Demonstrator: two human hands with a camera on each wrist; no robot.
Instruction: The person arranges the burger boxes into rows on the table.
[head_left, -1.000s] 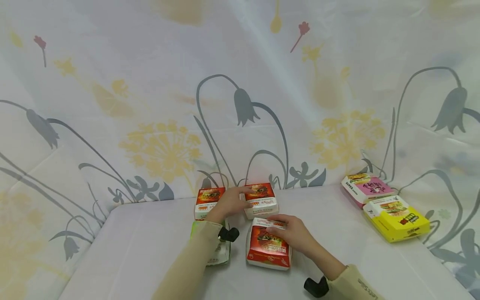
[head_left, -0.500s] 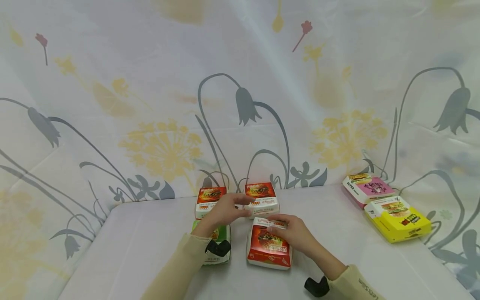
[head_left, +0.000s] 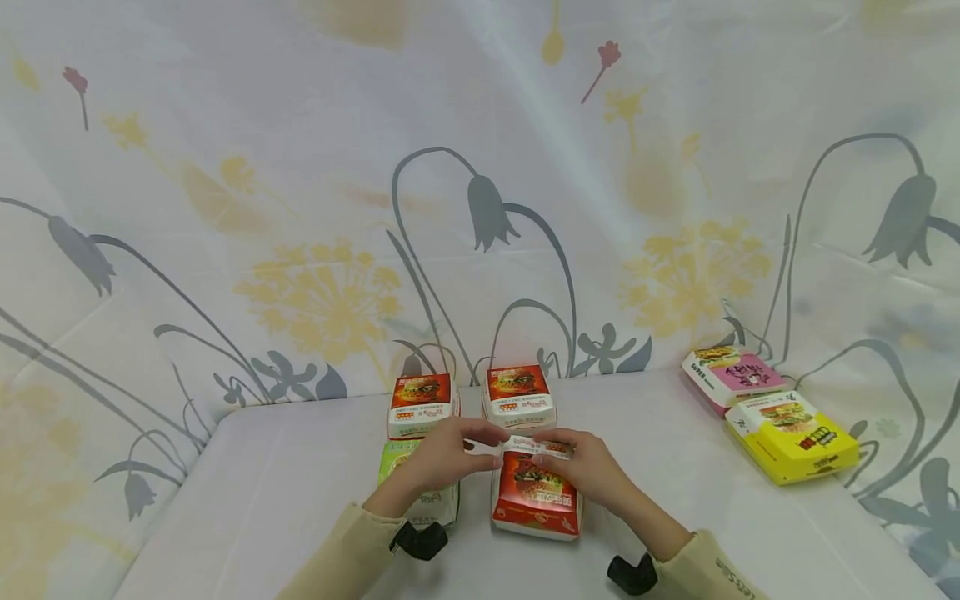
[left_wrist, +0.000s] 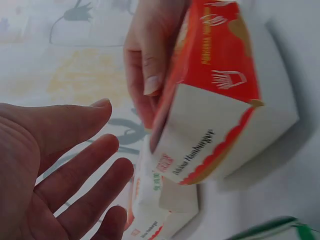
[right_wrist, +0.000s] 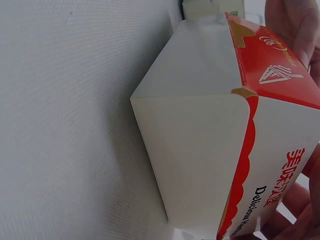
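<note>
A red and white burger box (head_left: 536,496) sits on the white table in front of me. My right hand (head_left: 592,471) grips its back right part, thumb on the lid and a finger over the back edge. My left hand (head_left: 442,458) hovers at the box's back left corner; in the left wrist view its fingers (left_wrist: 92,192) are spread and hold nothing. Partly behind that hand lies a green and white burger box (head_left: 438,507). Two more red and white boxes stand behind, one at the left (head_left: 422,404) and one at the right (head_left: 519,398).
Farther right on the table, a pink and white burger box (head_left: 738,375) and a yellow one (head_left: 795,437) lie side by side. A floral-patterned sheet (head_left: 480,275) rises along the table's back edge. Black wrist mounts (head_left: 632,575) stick out from both sleeves.
My left hand has left the back right red box and come toward me, near the front red box. My right hand and the box it grips have stayed in place.
</note>
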